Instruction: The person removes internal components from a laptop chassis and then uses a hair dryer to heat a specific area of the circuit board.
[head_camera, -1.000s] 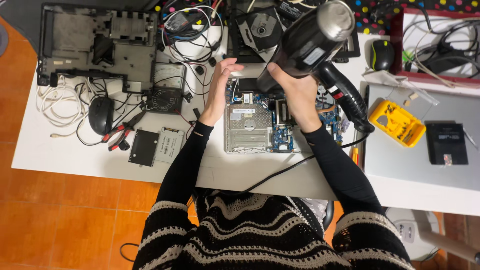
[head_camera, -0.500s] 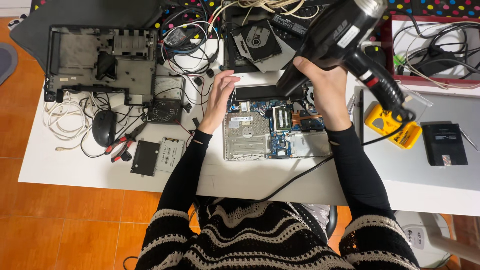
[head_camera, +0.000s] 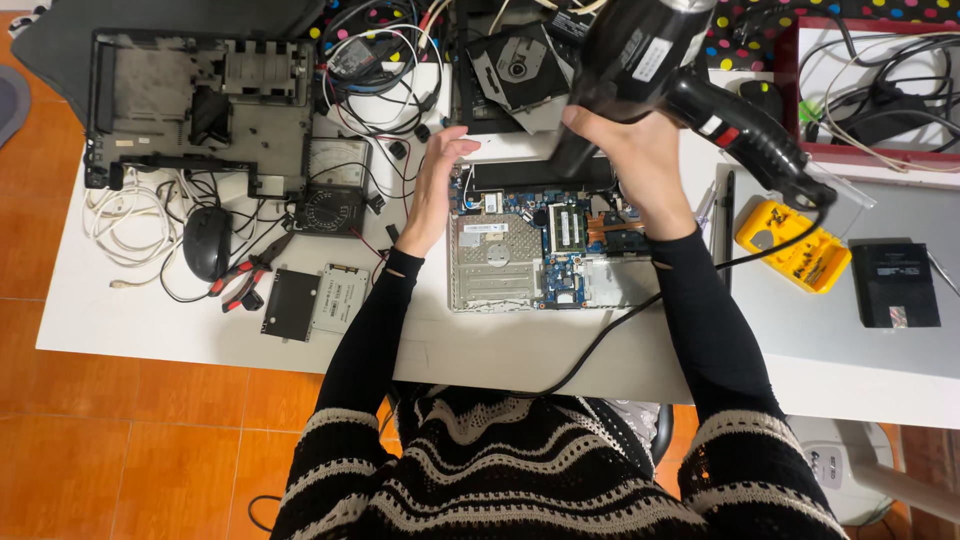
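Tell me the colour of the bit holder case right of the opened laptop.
Yellow: the bit holder case shows clearly in the head view.

The heat gun (head_camera: 650, 60) hides the right hand's (head_camera: 640, 165) fingertips.

I see the person wears a black top with long, tight sleeves that reach to both wrists. The left hand (head_camera: 437, 185) and right hand (head_camera: 630, 160) are bare. Over the top there is a knitted black vest with cream zigzag stripes on shoulders and chest.
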